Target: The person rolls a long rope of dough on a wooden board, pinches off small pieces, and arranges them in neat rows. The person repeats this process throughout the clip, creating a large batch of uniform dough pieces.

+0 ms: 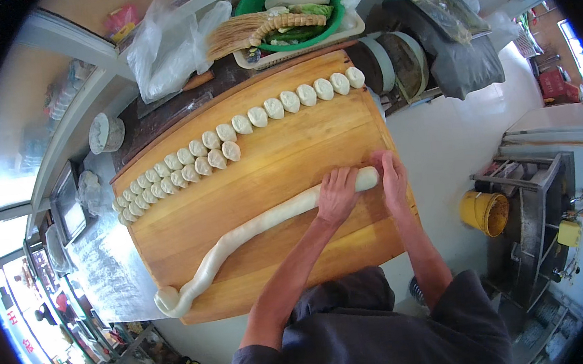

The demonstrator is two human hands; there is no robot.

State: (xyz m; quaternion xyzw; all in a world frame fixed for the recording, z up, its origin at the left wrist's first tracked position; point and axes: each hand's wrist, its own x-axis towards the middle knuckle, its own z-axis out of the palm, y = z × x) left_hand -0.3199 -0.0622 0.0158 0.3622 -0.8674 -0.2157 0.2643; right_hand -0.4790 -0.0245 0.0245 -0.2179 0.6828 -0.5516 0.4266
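A long rope of white dough (269, 220) lies across the wooden board (299, 145), its far left end curled back on itself. My left hand (337, 194) wraps over the rope near its right end, and a short blunt stub of dough sticks out past the fingers. Just right of that stub, my right hand (394, 179) is held edge-on, its fingertips partly blurred. Whether it holds anything is hidden. Along the board's far side runs a row of cut dough pieces (274, 108), with a shorter second row of pieces (203, 165) in front of its left part.
Behind the board are a green basin (291, 43) of vegetables, a straw brush (236, 32), a plastic bag (163, 53) and a wooden-handled blade (196, 81). A white tub (106, 132) stands at the left. A yellow bucket (484, 213) is off to the right.
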